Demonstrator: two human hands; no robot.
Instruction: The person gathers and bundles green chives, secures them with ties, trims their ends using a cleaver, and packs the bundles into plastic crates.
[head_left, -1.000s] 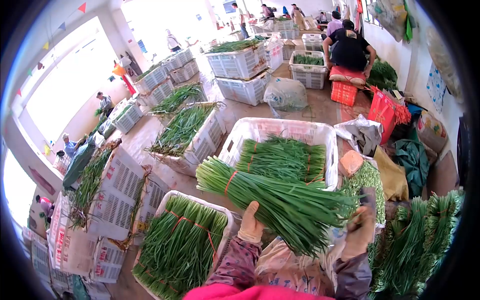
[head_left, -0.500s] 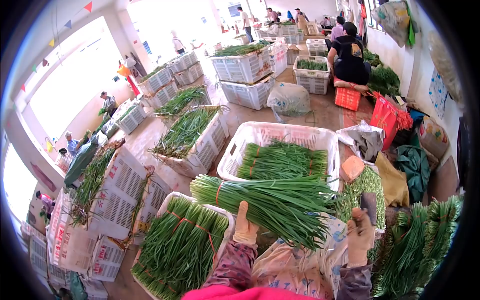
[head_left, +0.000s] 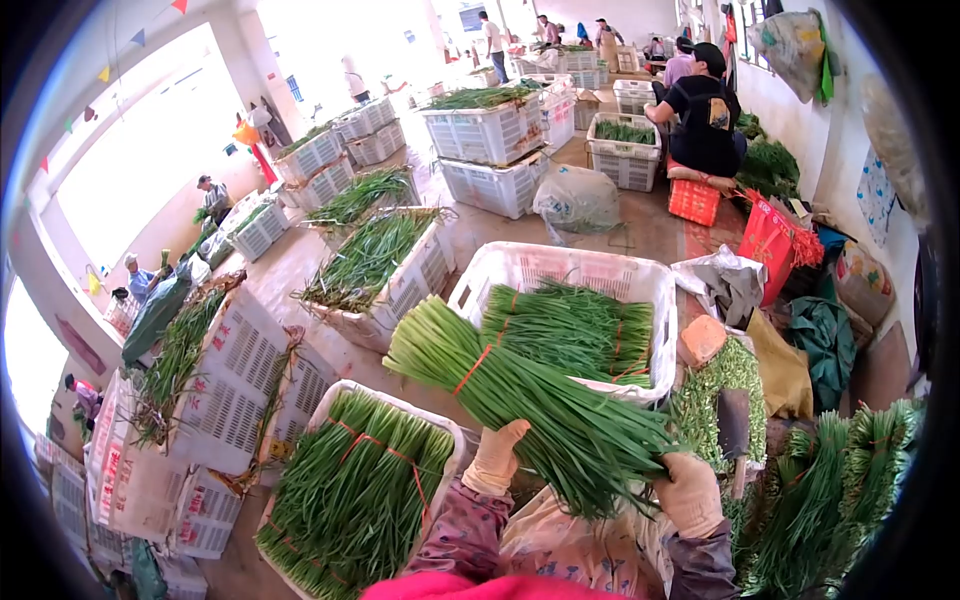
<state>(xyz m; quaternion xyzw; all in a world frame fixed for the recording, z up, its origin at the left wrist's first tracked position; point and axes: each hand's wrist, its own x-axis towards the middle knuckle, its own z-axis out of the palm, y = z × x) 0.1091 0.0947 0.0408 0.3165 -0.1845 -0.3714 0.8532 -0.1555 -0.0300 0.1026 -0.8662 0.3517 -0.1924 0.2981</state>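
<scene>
A bundle of garlic chives, tied with a red band near its pale stem end, is held slantwise in front of me. My left hand, in a pale glove, grips it from below near the middle, the thumb showing. My right hand, gloved too, is closed around the leafy tips at the right end. Just right of that hand a broad dark-bladed knife lies on a heap of cut stem ends. Behind the bundle, a white crate holds more tied chives.
Another crate of banded chives stands at my left. Loose chives lie at the right, near an orange block. Tilted crates stand further left. A person in black sits ahead by stacked crates; others work further back.
My right hand has left the knife and moved left onto the leaf tips. The bundle has tilted, its stem end rising and its leaf end coming nearer to me.
</scene>
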